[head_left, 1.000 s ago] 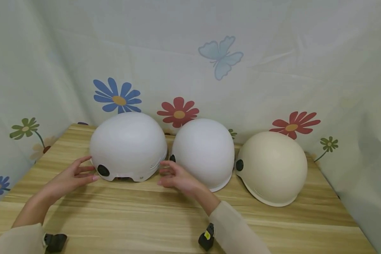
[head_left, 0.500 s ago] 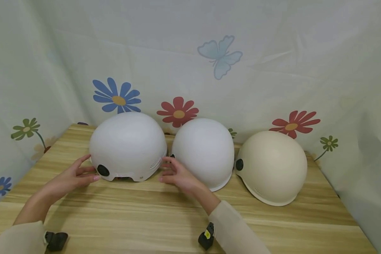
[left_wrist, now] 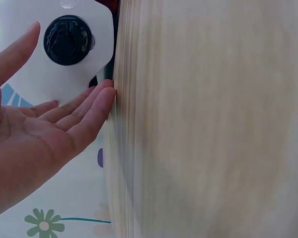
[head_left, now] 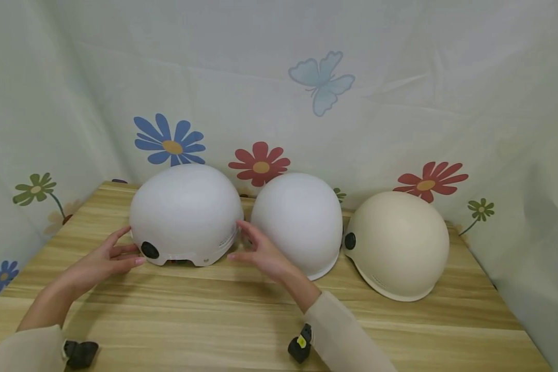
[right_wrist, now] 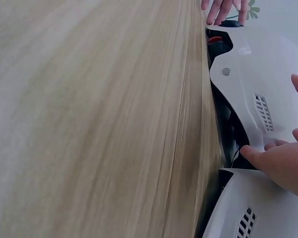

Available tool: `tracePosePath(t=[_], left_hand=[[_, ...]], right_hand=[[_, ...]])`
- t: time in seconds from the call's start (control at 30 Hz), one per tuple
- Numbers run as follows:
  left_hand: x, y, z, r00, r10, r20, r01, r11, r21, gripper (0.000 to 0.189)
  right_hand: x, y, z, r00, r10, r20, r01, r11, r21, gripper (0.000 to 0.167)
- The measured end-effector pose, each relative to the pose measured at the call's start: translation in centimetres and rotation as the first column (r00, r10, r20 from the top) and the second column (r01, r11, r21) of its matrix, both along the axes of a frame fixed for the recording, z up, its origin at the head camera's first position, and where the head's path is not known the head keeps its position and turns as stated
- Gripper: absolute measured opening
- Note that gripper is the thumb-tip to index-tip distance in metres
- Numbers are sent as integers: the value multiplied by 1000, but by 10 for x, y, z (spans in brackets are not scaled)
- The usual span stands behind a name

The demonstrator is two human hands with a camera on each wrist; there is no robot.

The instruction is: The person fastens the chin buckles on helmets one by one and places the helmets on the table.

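Observation:
A glossy white helmet (head_left: 183, 206) sits rim down at the table's back left. My left hand (head_left: 99, 266) is at its left end, thumb and fingers apart, close to its black round knob (left_wrist: 67, 39). In the left wrist view the fingers extend along the shell's lower edge. My right hand (head_left: 267, 256) reaches the same helmet's right end, its fingers in the gap beside a second white helmet (head_left: 297, 217). The right wrist view shows one fingertip low at the rim, near the vent slots (right_wrist: 264, 113). Neither hand's fingers curl round the shell.
A cream helmet (head_left: 400, 243) stands at the right end of the row. All are on a wood-grain table (head_left: 204, 320), against a pale curtain (head_left: 242, 77) printed with flowers and a butterfly. Black wrist cameras (head_left: 300, 343) hang under both sleeves.
My right hand's thumb and index finger have spread wider apart, and its fingers have slid further into the gap between the white helmets. The left hand and the helmets have stayed in place.

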State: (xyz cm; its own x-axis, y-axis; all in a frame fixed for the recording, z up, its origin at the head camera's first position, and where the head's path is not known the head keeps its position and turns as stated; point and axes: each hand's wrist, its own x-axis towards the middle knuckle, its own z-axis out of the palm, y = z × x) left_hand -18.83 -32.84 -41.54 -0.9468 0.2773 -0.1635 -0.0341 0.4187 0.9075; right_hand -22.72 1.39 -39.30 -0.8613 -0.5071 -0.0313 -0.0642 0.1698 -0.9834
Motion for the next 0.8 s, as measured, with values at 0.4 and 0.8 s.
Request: tracePosePath(t=[0.4,0.8], left_hand=[[2,0,0,1000,-4,-15,4,1000,3,89],[3,2,-1,1000,-10,-15,11,999,47,91]], right_hand=[[1,-5,0,1000,3,-10,-3,999,52,79],[1,-6,1,998,60,-20,-59,997,52,80]])
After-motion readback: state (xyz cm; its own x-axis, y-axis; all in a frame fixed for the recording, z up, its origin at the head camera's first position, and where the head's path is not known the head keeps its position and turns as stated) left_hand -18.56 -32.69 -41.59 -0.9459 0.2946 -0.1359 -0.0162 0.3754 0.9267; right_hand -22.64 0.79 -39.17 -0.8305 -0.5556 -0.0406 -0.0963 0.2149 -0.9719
